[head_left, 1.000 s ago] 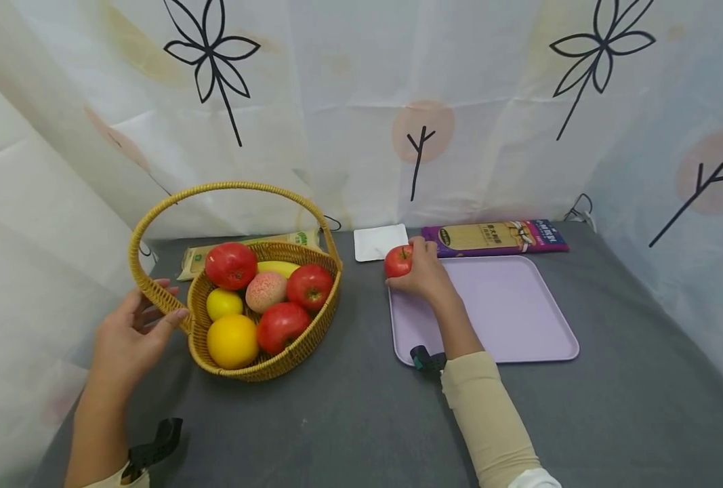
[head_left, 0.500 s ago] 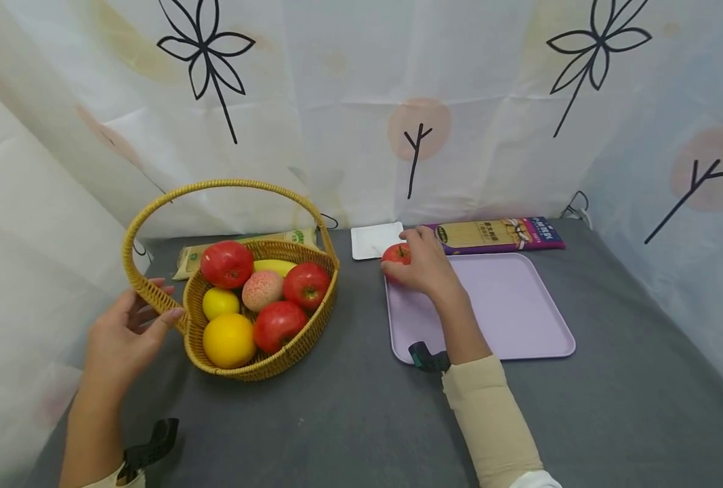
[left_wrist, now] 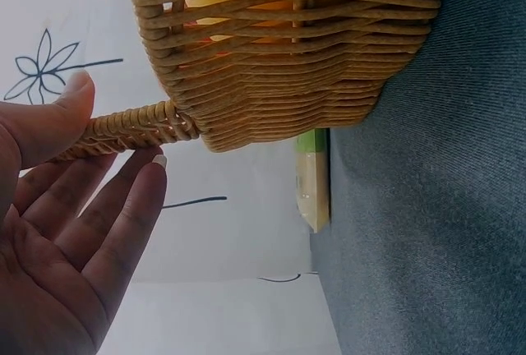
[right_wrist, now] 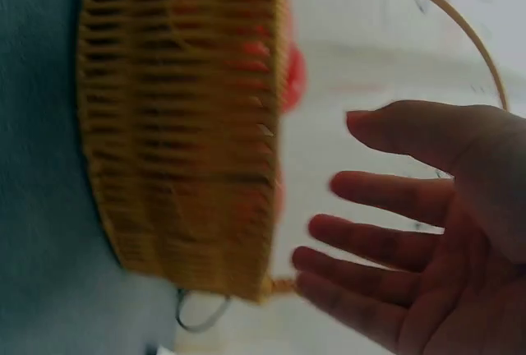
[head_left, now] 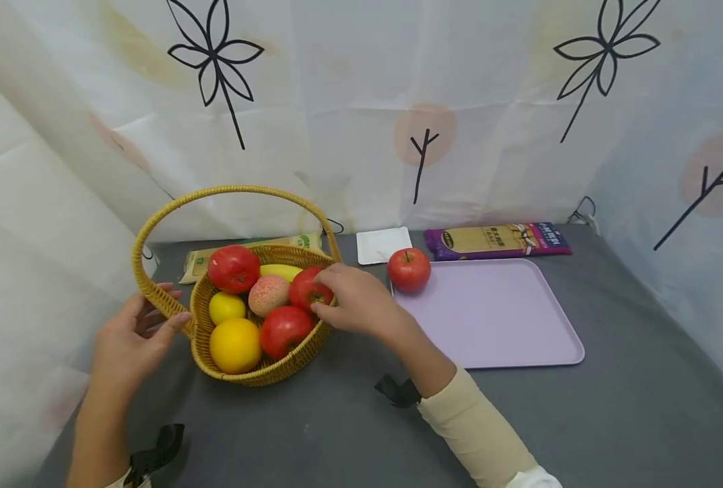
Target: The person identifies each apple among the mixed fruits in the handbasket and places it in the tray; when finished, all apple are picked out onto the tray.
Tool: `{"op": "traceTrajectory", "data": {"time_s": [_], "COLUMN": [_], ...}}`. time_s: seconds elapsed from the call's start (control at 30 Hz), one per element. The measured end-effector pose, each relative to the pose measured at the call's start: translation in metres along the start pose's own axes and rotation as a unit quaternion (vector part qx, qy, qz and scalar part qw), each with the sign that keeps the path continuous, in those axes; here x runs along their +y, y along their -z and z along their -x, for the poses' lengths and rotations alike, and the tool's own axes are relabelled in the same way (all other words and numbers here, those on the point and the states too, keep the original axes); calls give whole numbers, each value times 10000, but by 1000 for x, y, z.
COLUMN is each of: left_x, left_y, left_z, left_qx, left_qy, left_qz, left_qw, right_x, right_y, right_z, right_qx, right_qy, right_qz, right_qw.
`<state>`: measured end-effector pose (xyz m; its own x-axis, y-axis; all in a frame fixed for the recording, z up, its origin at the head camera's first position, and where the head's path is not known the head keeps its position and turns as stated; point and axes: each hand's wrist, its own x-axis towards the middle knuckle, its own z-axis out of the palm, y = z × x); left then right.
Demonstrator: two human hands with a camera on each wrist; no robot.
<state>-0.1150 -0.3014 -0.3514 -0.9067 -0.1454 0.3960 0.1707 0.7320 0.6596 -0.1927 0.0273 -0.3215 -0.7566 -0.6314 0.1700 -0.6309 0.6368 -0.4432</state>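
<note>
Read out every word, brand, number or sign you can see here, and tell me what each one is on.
No text can be read for certain.
Purple pack: printed characters, too small and blurred to read.
Yellow-green pack behind the basket: print too small to read, and partly hidden.
Curtain: drawn flowers and twigs, no words seen.

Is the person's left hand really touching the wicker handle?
Touching. The left wrist view shows the left hand holding the wicker handle between its thumb and fingers.
</note>
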Motion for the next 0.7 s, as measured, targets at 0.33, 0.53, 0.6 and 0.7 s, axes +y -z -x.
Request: {"op": "traceTrajectory", "data": {"time_s": [0.33, 0.53, 0.6, 0.7], "left_x": [2, 4, 4, 4], "left_y": [0, 0, 0, -1], "left_z": [-1, -1, 0, 0], "left_qx": [-5, -22, -23, -38], "left_qy": [133, 222, 218, 231], "left_qz": [18, 41, 53, 44], "left_qw": [9999, 9997, 9997, 9997], "right_x": [-32, -50, -53, -56], "right_y": [-39, -46, -50, -58], "right_z": [-72, -107, -117, -129], "right_qx": [352, -200, -339, -511], "right_qy": [390, 121, 15, 2], "right_qz": [375, 731, 724, 609], "right_qw": [9979, 9970, 9968, 9968]}}
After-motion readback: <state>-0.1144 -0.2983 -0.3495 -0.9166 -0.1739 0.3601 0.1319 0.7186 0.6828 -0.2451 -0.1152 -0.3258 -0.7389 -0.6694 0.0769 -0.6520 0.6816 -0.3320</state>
